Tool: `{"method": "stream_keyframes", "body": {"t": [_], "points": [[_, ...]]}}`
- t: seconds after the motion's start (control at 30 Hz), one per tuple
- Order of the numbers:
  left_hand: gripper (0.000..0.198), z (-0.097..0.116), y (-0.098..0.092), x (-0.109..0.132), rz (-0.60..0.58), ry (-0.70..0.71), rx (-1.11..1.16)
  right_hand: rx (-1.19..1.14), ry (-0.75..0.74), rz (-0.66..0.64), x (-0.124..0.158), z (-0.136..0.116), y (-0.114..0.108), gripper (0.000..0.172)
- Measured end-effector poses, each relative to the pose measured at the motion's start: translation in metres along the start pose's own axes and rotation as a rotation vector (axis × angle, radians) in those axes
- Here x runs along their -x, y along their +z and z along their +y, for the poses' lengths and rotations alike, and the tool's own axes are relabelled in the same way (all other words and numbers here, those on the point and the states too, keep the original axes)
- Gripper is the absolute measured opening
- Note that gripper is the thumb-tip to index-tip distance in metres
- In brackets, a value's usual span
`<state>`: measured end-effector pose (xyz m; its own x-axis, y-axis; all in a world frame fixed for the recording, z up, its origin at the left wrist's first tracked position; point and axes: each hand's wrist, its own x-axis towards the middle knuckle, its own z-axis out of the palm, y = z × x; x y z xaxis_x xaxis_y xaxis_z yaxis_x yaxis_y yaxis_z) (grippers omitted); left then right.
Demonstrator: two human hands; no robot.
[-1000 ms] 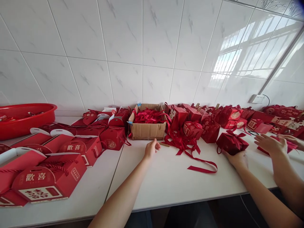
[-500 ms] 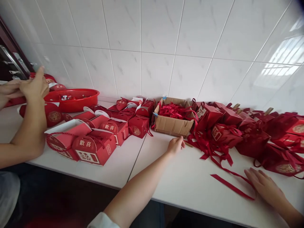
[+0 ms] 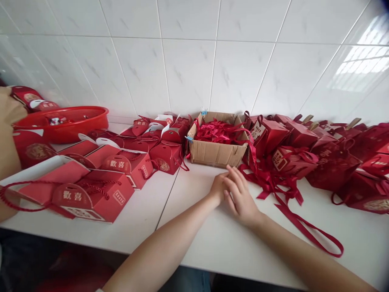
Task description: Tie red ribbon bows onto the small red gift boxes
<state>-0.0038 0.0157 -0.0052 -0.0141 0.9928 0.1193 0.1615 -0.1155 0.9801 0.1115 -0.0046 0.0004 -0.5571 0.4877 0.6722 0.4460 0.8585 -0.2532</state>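
My left hand (image 3: 217,188) rests over the white table in front of the cardboard box (image 3: 217,153); its fingers are hidden behind my other hand. Against it lies my right hand (image 3: 243,200), palm toward the left hand, fingers stretched out and nothing visible in them. Just right of both hands is a heap of red ribbon (image 3: 269,184), partly draped over the box's edge. One long ribbon strip (image 3: 316,235) loops forward from the heap across the table. More red ribbons (image 3: 217,132) fill the box.
Red gift boxes with rope handles (image 3: 94,194) stand at left, some with lids up. More gift boxes (image 3: 294,160) crowd the right side. A red basin (image 3: 77,125) sits at back left beside another person's arm (image 3: 9,125). Behind is a tiled wall (image 3: 188,73).
My right hand has moved left from the ribbon strip to meet my left hand. The strip's loop has shifted. The view has turned, and the other person's hands have left view.
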Motion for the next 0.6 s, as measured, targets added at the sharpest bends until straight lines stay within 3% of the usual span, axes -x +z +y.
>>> {"method": "stream_keyframes", "body": {"t": [0.1, 0.23, 0.33, 0.43, 0.5, 0.53, 0.6], "points": [[0.023, -0.005, 0.001, 0.001, 0.035, 0.008, 0.0, -0.076, -0.006, -0.025, 0.003, 0.009, 0.009, 0.042], [0.032, 0.003, 0.004, 0.002, 0.111, 0.029, -0.006, -0.189, 0.108, 0.01, 0.003, 0.02, 0.006, 0.047], [0.037, 0.035, -0.005, 0.016, 0.222, 0.101, -0.039, -0.325, 0.226, 0.044, 0.004, 0.029, 0.008, 0.046], [0.028, 0.072, -0.034, 0.057, 0.367, 0.269, -0.22, -0.464, 0.38, 0.084, 0.006, 0.034, 0.013, 0.044], [0.01, 0.084, -0.068, 0.099, 0.633, 0.501, -0.422, -0.516, 0.468, 0.108, 0.006, 0.036, 0.016, 0.043], [0.014, 0.083, -0.088, 0.121, 0.827, 0.596, -0.499, -0.531, 0.497, 0.117, 0.006, 0.037, 0.017, 0.043], [0.037, 0.071, -0.133, 0.161, 1.202, 0.627, -0.596, -0.547, 0.532, 0.126, 0.005, 0.039, 0.019, 0.044]]}}
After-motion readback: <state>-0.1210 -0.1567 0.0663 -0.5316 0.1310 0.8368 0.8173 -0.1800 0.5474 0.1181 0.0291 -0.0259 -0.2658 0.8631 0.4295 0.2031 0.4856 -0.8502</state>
